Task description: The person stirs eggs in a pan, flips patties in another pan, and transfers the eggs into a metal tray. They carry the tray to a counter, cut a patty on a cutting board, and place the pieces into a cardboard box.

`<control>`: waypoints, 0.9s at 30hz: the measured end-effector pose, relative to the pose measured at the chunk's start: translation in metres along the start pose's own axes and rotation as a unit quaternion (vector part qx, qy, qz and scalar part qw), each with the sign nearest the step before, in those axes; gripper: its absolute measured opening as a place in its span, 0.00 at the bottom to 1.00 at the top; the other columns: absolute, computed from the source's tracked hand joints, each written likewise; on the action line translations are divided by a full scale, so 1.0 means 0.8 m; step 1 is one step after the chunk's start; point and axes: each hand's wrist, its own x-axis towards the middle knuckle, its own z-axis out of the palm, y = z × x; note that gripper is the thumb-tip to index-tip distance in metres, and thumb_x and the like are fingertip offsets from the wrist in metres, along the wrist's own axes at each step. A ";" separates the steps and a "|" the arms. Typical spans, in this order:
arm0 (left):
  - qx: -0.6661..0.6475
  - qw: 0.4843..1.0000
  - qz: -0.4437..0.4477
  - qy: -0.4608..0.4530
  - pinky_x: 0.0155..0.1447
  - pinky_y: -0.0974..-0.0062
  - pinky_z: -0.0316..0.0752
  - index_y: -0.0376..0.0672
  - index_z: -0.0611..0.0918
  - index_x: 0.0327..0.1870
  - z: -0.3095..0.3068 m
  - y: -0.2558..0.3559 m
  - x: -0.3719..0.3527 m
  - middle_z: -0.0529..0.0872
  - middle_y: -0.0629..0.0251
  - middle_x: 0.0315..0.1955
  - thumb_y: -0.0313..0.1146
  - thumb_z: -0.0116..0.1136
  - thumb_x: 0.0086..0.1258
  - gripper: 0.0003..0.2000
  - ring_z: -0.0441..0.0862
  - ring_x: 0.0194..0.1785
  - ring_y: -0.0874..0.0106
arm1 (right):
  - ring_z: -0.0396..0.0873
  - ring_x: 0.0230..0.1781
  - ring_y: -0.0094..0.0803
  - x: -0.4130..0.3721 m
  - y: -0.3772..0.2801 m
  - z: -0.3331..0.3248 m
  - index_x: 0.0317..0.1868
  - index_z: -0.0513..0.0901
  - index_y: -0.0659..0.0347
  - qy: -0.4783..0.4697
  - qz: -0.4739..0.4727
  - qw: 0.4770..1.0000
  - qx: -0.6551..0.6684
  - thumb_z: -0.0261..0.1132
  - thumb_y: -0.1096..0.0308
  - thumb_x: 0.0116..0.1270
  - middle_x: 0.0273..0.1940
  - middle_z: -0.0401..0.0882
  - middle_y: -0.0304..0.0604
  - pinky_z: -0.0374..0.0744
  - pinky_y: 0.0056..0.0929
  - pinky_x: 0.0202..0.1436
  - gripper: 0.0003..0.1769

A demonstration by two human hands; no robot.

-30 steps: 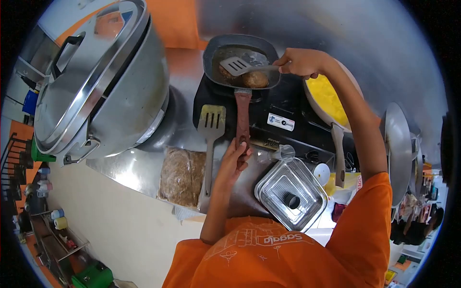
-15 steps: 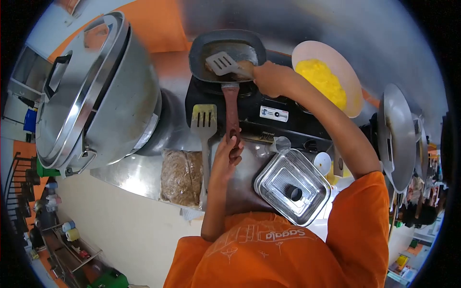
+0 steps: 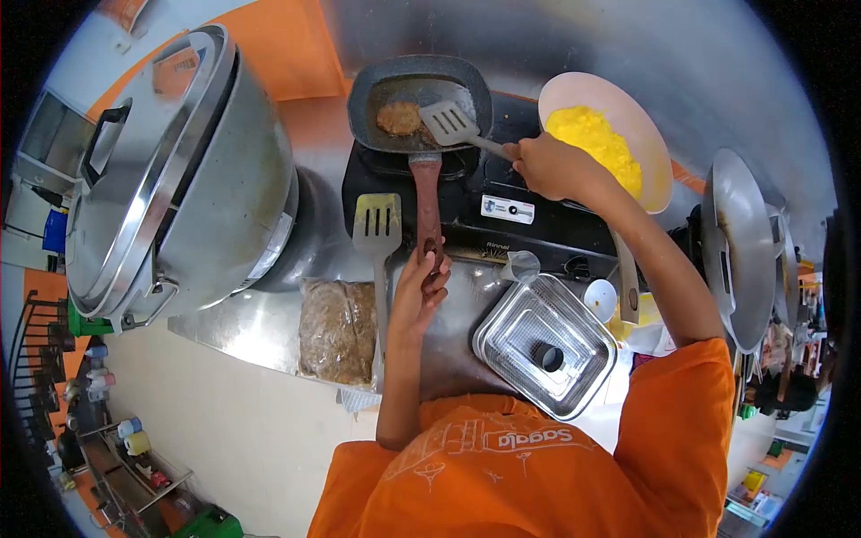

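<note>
My left hand [image 3: 423, 285] is wrapped round the end of the brown handle [image 3: 427, 202] of a square dark pan [image 3: 357, 108] on the black stove [image 3: 466, 220]. In the pan lies a browned patty [image 3: 399, 117], with part of another browned piece under the spatula. My right hand [image 3: 556, 168] grips a grey slotted spatula [image 3: 450, 124], its head over the right half of the pan. Right of it stands a pale pan [image 3: 659, 143] holding yellow egg [image 3: 596, 139]. A second slotted spatula [image 3: 377, 224] lies on the counter beside my left hand.
A large metal pot [image 3: 229, 152] with a lid stands at the left. Near my body are a bag of brown food [image 3: 337, 332], a metal tray [image 3: 511, 350] and a clear small cup [image 3: 521, 266]. A wok [image 3: 752, 251] is at the right.
My right hand has moved right with the spatula, whose head has shifted from the pan's middle to its right side. The browned patty now shows at the left of the pan.
</note>
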 end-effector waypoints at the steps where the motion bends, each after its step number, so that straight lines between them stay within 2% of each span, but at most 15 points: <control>1: -0.001 1.000 0.001 0.004 0.16 0.93 0.52 0.42 0.65 0.52 0.001 0.000 0.001 0.69 0.71 0.26 0.36 0.45 0.66 0.16 0.57 0.20 0.88 | 0.76 0.31 0.46 -0.001 -0.001 0.001 0.52 0.71 0.58 -0.008 0.003 1.000 0.003 0.50 0.67 0.61 0.31 0.76 0.54 0.74 0.39 0.38 0.17; 6: 0.020 0.999 0.004 0.041 0.16 0.93 0.51 0.42 0.65 0.51 0.008 0.001 -0.002 0.69 0.72 0.25 0.36 0.46 0.66 0.16 0.58 0.20 0.87 | 0.76 0.32 0.49 -0.009 -0.015 -0.005 0.49 0.72 0.62 0.001 -0.007 1.000 0.011 0.52 0.69 0.59 0.32 0.75 0.58 0.74 0.41 0.37 0.16; 16: 0.003 1.000 0.003 0.031 0.15 0.93 0.51 0.42 0.66 0.50 0.003 -0.002 -0.001 0.69 0.72 0.24 0.35 0.46 0.65 0.15 0.58 0.20 0.87 | 0.77 0.37 0.49 -0.015 -0.044 -0.017 0.43 0.73 0.68 -0.020 -0.018 0.999 -0.040 0.54 0.78 0.50 0.38 0.75 0.57 0.76 0.40 0.36 0.16; 19: 0.005 0.999 0.002 0.032 0.15 0.93 0.51 0.42 0.66 0.50 0.002 -0.003 0.000 0.69 0.71 0.24 0.35 0.46 0.66 0.14 0.58 0.19 0.87 | 0.76 0.39 0.49 -0.009 -0.043 -0.014 0.41 0.75 0.65 -0.040 -0.044 0.997 -0.041 0.55 0.74 0.52 0.42 0.74 0.55 0.77 0.42 0.37 0.14; 24: 0.004 1.000 0.016 0.007 0.15 0.93 0.51 0.42 0.66 0.49 0.005 -0.001 0.000 0.69 0.71 0.25 0.34 0.45 0.66 0.13 0.58 0.19 0.87 | 0.76 0.41 0.48 0.000 -0.042 -0.009 0.39 0.77 0.65 -0.027 -0.014 0.998 -0.053 0.56 0.72 0.51 0.41 0.75 0.55 0.76 0.43 0.40 0.13; 27: -0.005 1.000 0.004 0.015 0.15 0.92 0.52 0.42 0.67 0.49 0.001 -0.001 0.002 0.69 0.71 0.25 0.34 0.46 0.66 0.13 0.58 0.19 0.87 | 0.76 0.42 0.47 0.015 -0.009 -0.038 0.40 0.77 0.63 -0.015 -0.017 0.997 -0.068 0.56 0.69 0.51 0.41 0.76 0.53 0.75 0.44 0.42 0.14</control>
